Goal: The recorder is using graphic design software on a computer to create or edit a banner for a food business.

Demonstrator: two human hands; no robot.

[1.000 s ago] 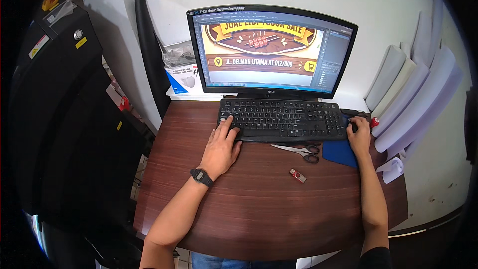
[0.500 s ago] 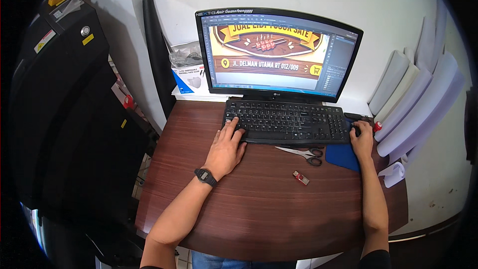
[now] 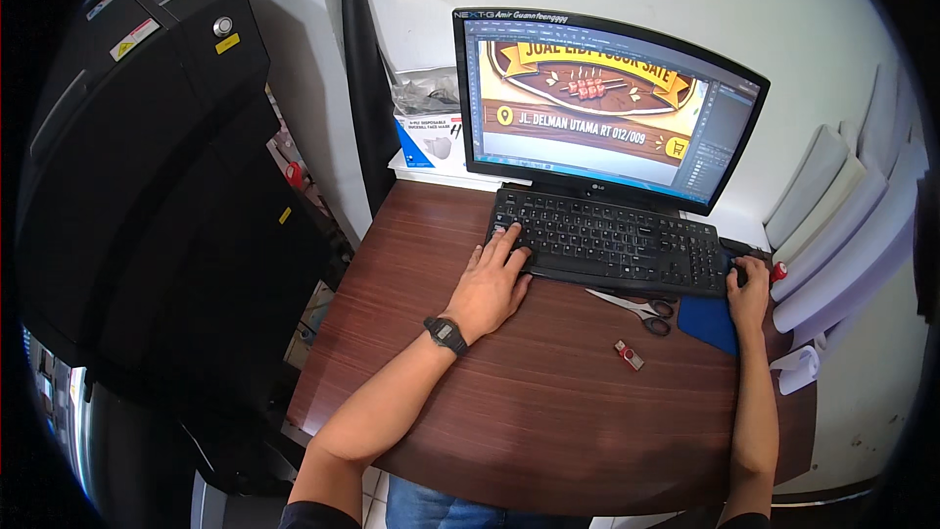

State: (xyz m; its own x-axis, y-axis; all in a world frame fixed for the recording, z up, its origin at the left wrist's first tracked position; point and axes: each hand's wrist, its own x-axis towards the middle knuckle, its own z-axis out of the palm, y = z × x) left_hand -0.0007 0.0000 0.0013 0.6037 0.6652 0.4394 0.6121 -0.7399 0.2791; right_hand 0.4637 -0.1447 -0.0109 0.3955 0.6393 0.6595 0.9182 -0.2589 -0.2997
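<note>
My left hand lies spread at the left end of a black keyboard, its fingertips on the keys. A dark digital watch circles that wrist. At the keyboard's right end, my right hand is curled over a black mouse, mostly hidden under the fingers. Beneath it lies a blue mouse pad. Behind the keyboard stands a monitor showing a design with skewers on a wooden board, yellow ribbons and a line of text.
Scissors and a red and silver USB stick lie on the brown desk between my arms. Paper rolls lean on the right wall. A face mask box sits behind, left of the monitor. A large black machine stands at left.
The view has swung left, so the desk and monitor appear further right. Both hands keep their places on the keyboard and mouse. The screen picture looks the same.
</note>
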